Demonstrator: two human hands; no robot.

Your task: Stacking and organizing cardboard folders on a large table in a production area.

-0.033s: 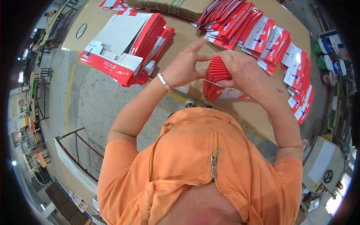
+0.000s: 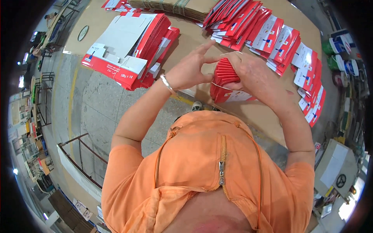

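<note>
A stack of folded red-and-white cartons (image 2: 225, 72) stands upright on its edges near the table's front edge, its red folds fanned upward. Wrapped over its right side, my right hand (image 2: 252, 72) grips it, thumb at the near side. A thin pale elastic band (image 2: 218, 84) curves across the stack's near side, and part of it shows by the right fingers at the far side. At the stack's left, my left hand (image 2: 192, 66) is open, fingers spread, its thumb and a finger reaching to the stack's edge. A silvery bracelet (image 2: 168, 84) circles my left wrist.
A thick pile of flat red-and-white cartons (image 2: 128, 50) lies on the brown tabletop (image 2: 190, 33) to the left. More cartons (image 2: 278, 42) spread in overlapping rows to the right. Strapped brown cardboard (image 2: 171, 7) lies at the back. Several buckets (image 2: 336, 62) stand beyond the right edge.
The band's near strand, straight and stretched toward my left hand before, now curves against the stack. Both hands stay nearly in place.
</note>
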